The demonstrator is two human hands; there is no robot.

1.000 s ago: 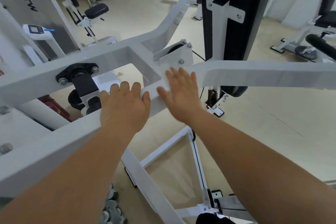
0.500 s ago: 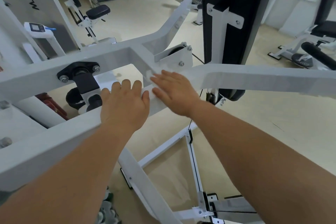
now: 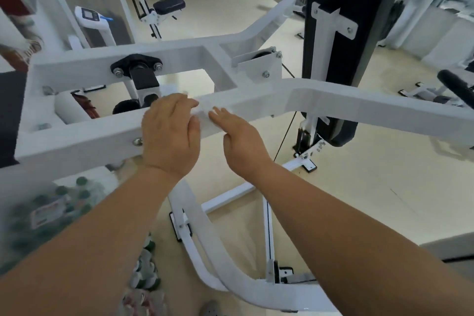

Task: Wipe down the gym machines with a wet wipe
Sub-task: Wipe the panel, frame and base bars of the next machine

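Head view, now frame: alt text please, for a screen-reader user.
Two bare hands work on a white gym-machine beam: the left hand hooks its fingers over the beam's top edge, and the right hand rests straight-fingered beside it, with what looks like a white wet wipe between them. A black back pad stands behind.

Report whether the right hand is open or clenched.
Open: the right hand lies straight-fingered against the white bar, with nothing curled round it.
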